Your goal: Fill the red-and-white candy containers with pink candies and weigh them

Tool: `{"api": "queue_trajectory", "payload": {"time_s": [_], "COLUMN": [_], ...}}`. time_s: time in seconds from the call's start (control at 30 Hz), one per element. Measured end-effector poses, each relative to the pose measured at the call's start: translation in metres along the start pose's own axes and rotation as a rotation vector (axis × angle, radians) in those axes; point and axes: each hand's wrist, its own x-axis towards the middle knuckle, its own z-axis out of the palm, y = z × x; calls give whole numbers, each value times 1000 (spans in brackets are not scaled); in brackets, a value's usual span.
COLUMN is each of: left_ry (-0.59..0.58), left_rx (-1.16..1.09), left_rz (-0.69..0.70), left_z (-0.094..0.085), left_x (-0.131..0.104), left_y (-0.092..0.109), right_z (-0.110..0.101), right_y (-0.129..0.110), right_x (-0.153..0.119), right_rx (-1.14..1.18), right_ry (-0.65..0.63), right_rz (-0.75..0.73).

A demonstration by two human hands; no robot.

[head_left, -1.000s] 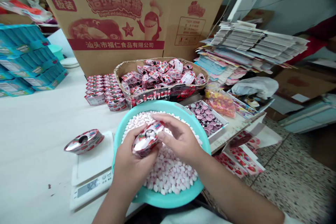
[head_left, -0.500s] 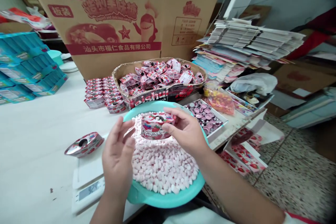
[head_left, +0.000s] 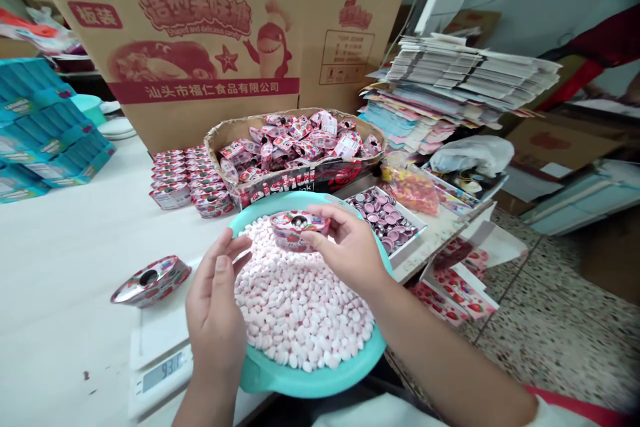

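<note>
Over a turquoise basin [head_left: 320, 383] full of small pale pink candies [head_left: 310, 310], my right hand [head_left: 347, 247] grips the right end of a strawberry-printed candy box [head_left: 295, 230]. Candies show in the round hole on its top. At the basin's left rim is my left hand [head_left: 217, 300], its fingers apart and nothing in it. Beyond that hand, another strawberry-printed box [head_left: 150, 280] with an open hole rests on a white digital scale [head_left: 160, 340], whose display is lit.
Behind the basin stands a cardboard tray [head_left: 213, 140] heaped with similar boxes. Stacked boxes [head_left: 190, 180] are left of it, a white tray of round lids [head_left: 387, 220] right. Blue cartons [head_left: 47, 123], a large brown carton [head_left: 200, 100] and flat cardboard sheets [head_left: 465, 73] surround them.
My right hand has tipped the box, bringing its top hole and the candies inside more into view. The scale's reading has changed. The whole view has shifted slightly.
</note>
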Motion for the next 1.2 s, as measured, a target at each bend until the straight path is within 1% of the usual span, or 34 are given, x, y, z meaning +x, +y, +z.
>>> {"api": "queue_trajectory", "payload": {"time_s": [0.13,0.33,0.43,0.5,0.6,0.7,0.8,0.9,1.03,1.1,1.2], "left_ry": [42,46,69,93,105,103,93,74,43,23,-38], "left_rx": [-26,-50,-96,-132,-162,-183,-179,-140,-50,11,109], "left_rz": [34,4,17,38,43,18,-19,-35,-27,-25,-9], "left_z": [0,0,-1,-1,-2,-3,-4,-6,-7,-6,-3], "left_x": [-2,-1,-1,-1,0,1,2,1,-1,-3,-8], "left_y": [4,3,3,3,3,1,-1,-1,0,-1,-4], "right_z": [-1,1,1,2,0,-3,-3,3,12,13,12], "right_y": [-1,-2,-3,-2,0,0,-1,-2,0,1,0], "right_x": [1,2,3,4,6,8,9,4,-4,-4,-4], "right_rx": [93,82,89,76,63,35,-19,-47,-194,-238,-291], "right_ry": [-12,39,53,78,77,98,152,106,64,39,-32], "right_rz": [74,75,81,50,29,-13,-76,-83,-214,-258,-292]}}
